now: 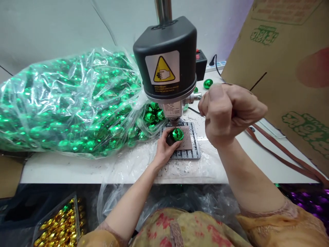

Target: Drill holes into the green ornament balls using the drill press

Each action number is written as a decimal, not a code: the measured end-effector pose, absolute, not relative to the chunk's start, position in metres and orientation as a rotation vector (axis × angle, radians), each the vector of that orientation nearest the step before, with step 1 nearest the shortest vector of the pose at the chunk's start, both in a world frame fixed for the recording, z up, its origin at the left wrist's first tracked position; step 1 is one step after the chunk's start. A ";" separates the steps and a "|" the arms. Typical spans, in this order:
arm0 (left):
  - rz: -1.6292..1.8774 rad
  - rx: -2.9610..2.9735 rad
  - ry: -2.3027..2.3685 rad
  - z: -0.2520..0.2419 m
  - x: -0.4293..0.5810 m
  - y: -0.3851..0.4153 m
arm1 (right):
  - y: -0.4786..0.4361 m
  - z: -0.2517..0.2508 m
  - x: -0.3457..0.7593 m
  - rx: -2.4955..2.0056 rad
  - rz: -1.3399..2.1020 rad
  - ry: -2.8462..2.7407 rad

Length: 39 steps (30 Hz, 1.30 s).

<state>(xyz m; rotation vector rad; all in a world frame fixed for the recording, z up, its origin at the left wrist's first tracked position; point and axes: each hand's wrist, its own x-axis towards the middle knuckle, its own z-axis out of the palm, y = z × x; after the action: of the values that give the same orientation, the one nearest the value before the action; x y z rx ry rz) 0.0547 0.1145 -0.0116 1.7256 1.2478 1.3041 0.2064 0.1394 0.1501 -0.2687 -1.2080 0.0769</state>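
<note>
My left hand [166, 147] is closed around a shiny green ball [177, 134], keeping it on the small metal base plate [191, 152] directly under the tip of a black bench press machine [167, 60]. Raised at the machine's right side, my right hand [228, 111] is clenched in a fist around the machine's lever handle [194, 98], of which only a short metal stub shows.
A large clear plastic bag of green balls [69, 103] fills the left of the white table [77, 168]. One loose green ball [208, 83] lies behind the machine. A cardboard box [288, 65] stands at right. Gold balls [60, 224] sit in a bag below left, purple ones [311, 200] below right.
</note>
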 end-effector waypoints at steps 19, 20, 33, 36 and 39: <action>1.317 1.738 1.245 -0.010 0.056 0.113 | 0.147 0.125 0.210 -0.149 -0.056 -1.236; 1.317 1.739 1.246 -0.010 0.056 0.113 | 0.148 0.123 0.210 -0.155 -0.060 -1.241; 1.319 1.726 1.250 -0.011 0.056 0.113 | 0.150 0.111 0.214 -0.105 -0.064 -1.305; 1.322 1.733 1.258 -0.011 0.056 0.113 | 0.148 0.109 0.214 -0.091 -0.093 -1.292; 1.323 1.743 1.267 -0.012 0.057 0.113 | 0.139 0.122 0.210 -0.223 -0.040 -1.251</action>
<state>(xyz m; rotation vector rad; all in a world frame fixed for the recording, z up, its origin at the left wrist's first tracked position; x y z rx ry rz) 0.0567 0.1131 -0.0120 1.7429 1.2675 1.3232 0.2102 0.1395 0.1221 -0.2230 -1.2513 -0.0399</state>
